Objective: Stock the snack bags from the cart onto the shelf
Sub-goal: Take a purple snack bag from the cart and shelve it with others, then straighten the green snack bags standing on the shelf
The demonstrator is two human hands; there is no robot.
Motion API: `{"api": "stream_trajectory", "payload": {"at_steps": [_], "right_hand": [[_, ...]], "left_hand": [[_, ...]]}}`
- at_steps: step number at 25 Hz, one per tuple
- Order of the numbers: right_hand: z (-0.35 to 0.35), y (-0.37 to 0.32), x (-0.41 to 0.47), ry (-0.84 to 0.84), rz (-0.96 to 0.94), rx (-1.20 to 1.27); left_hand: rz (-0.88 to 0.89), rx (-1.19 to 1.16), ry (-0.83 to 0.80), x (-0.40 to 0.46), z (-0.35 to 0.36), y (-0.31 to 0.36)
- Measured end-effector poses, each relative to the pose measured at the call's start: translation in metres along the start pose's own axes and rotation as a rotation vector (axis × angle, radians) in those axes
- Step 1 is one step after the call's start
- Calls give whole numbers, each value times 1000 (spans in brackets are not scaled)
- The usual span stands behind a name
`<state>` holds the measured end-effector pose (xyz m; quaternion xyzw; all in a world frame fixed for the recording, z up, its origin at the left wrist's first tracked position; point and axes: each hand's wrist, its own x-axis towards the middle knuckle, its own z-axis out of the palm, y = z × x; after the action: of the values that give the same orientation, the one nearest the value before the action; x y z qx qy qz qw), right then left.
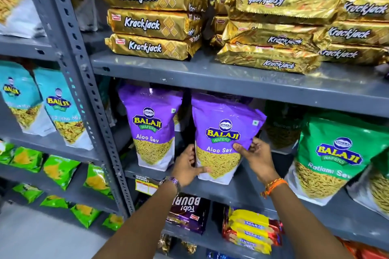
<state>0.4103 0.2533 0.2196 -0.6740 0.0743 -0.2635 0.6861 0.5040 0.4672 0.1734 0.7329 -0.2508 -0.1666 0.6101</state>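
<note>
While both my hands, left hand (pixel 188 168) and right hand (pixel 255 157), clasp the purple Aloo Sev bag (pixel 223 139), I'm seating it upright on the shelf (pixel 242 193). Next, I judge, comes a gentle release.

Both hands hold a purple Balaji Aloo Sev bag (pixel 223 139) upright on the grey middle shelf (pixel 242 193): the left hand (pixel 187 167) grips its lower left edge, the right hand (pixel 255 153) its right side. A second Aloo Sev bag (pixel 151 128) stands just left, a green Ratlami Sev bag (pixel 328 157) to the right, and Krackjack packs (pixel 151 21) lie stacked above.
</note>
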Motion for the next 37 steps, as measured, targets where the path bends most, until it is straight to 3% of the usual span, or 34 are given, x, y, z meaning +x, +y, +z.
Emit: {"api": "stream_trajectory", "payload": {"at_steps": [6,28,31,35,37], "right_hand": [[-9,-1,-6,-12,-37,13],[-19,-7,-2,-44,72,45],[-32,-18,-21,55,80,50],[-73,-30,-80,266,121,104],[-101,-29,-110,498,91,130]], "left_hand": [[81,64,108,-6,17,-9],[77,-51,138,-5,23,-20],[35,-109,253,-18,33,-3],[-24,-162,698,-60,74,29],[6,-208,637,-76,109,41]]}}
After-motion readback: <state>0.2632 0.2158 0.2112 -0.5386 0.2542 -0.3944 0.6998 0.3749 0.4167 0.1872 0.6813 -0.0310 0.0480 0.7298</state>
